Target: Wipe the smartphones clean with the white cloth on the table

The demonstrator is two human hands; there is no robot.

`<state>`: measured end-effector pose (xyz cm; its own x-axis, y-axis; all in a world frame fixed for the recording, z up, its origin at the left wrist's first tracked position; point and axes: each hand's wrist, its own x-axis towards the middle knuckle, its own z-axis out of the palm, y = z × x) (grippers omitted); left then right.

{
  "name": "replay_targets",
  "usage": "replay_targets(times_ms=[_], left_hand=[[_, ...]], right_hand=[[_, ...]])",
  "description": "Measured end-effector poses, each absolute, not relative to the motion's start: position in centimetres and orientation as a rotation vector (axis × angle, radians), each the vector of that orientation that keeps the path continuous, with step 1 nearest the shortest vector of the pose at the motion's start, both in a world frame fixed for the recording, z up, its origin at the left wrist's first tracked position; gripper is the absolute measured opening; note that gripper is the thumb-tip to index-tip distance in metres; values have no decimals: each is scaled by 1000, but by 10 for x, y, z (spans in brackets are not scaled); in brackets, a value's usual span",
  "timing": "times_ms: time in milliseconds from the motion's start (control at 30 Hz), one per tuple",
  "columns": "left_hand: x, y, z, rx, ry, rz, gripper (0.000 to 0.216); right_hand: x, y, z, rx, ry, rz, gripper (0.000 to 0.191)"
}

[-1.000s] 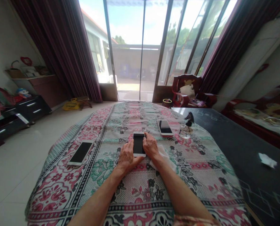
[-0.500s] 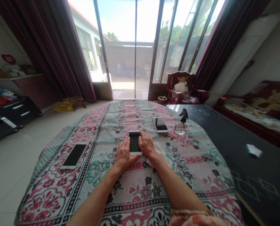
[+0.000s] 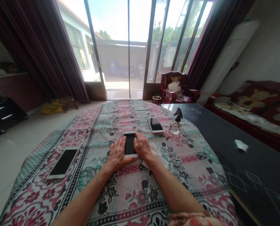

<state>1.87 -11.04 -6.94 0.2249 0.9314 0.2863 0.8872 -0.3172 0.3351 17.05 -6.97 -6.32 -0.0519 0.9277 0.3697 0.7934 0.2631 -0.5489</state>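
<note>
A white smartphone (image 3: 129,145) with a dark screen lies on the patterned tablecloth (image 3: 135,188), between my two hands. My left hand (image 3: 117,153) is closed along its left edge, with the thumb stretched across below the bottom end. On the opposite edge my right hand (image 3: 142,146) grips with curled fingers, the fingertips near the upper right corner. Partly under my right wrist is a crumpled white tissue (image 3: 159,157). Another white smartphone (image 3: 63,163) rests off to the left, screen dark. Farther back on the right lies a third phone (image 3: 156,125), which has a reddish lower edge.
A small dark horse-head figurine on a clear base (image 3: 177,117) stands at the table's back right. Beyond that edge is a black table (image 3: 208,131) bearing a crumpled white paper (image 3: 241,145). A red wooden chair (image 3: 174,84) and sofa (image 3: 255,103) stand behind.
My view has turned slightly to the right, so everything appears shifted left. Both hands keep their hold on the phone, with hardly any change in their grip.
</note>
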Motion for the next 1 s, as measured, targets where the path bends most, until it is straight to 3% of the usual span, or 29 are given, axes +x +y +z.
replay_targets(times_ms=[667,1000], left_hand=[[13,-101,-80,2402,1657,784,107],[13,-99,-83,2413,1640,823,108]], right_hand=[[169,-70,-59,-1549,-1889,285,40],[201,-95,2,-1794,-2188,234,35]])
